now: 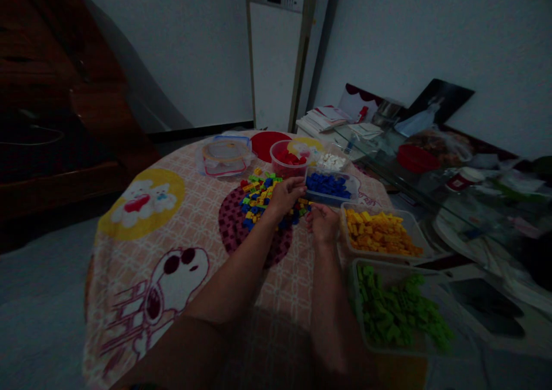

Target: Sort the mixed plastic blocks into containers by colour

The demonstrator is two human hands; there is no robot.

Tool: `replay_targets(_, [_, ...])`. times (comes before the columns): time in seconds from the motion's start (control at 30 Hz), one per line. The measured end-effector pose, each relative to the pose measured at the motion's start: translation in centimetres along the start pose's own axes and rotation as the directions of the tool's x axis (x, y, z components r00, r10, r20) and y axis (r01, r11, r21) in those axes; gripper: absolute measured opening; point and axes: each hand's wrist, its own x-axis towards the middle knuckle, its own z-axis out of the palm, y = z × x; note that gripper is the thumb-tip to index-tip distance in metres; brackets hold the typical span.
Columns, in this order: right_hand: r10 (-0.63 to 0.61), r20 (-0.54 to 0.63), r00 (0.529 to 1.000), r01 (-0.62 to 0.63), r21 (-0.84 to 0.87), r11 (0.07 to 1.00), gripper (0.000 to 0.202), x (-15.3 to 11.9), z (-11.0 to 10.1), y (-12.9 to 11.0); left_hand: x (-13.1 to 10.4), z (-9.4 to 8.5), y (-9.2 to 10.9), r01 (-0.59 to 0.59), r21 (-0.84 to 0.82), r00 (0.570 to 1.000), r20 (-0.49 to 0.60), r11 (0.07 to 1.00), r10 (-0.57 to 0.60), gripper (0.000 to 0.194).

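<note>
A pile of mixed coloured bricks [256,197] lies on the patterned tablecloth [198,217]. My left hand [287,196] is over the pile's right side, near the container of blue bricks [328,185]; its fingers are bent together, and what they hold, if anything, is too small to tell. To its right, my right hand [323,222] has curled fingers at the pile's right edge, beside the container of yellow bricks [382,233]; its fingertips meet near a small yellow-orange piece. Red bricks [290,157] fill a round tub behind the pile. Green bricks [397,306] sit in a container at the right front.
White pieces [332,161] are in a clear container at the back. Stacked lids [226,155] lie at the back left. A glass-topped table [388,148] with papers, a red bowl [417,157] and bags stands at the right. A wooden seat [103,108] is at the far left.
</note>
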Motion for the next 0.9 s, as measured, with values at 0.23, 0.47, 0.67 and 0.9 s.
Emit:
replay_targets(0.23, [-0.080, -0.059, 0.995, 0.080, 0.002, 0.997, 0.027, 1.2, -0.3, 1.5, -0.2, -0.9, 0.5, -0.074, 0.490, 0.997, 0.057, 0.869, 0.052, 0.026])
replay_targets(0.47, [-0.051, -0.076, 0.996, 0.053, 0.024, 0.998, 0.030, 1.5, -0.6, 2.0, -2.0, 1.7, 0.7, -0.345, 0.813, 0.934, 0.347, 0.469, 0.084, 0.029])
replay_targets(0.67, [-0.051, -0.093, 0.994, 0.055, 0.046, 0.997, 0.030, 1.5, -0.4, 2.1, -2.3, 2.1, 0.1, -0.389, 0.843, 0.915, 0.402, 0.370, 0.047, 0.033])
replay_targets(0.9, [-0.039, -0.086, 0.996, 0.044, 0.055, 0.998, 0.028, 1.4, -0.5, 1.8, -2.1, 2.1, 0.2, -0.356, 0.869, 0.927, 0.375, 0.344, 0.010, 0.031])
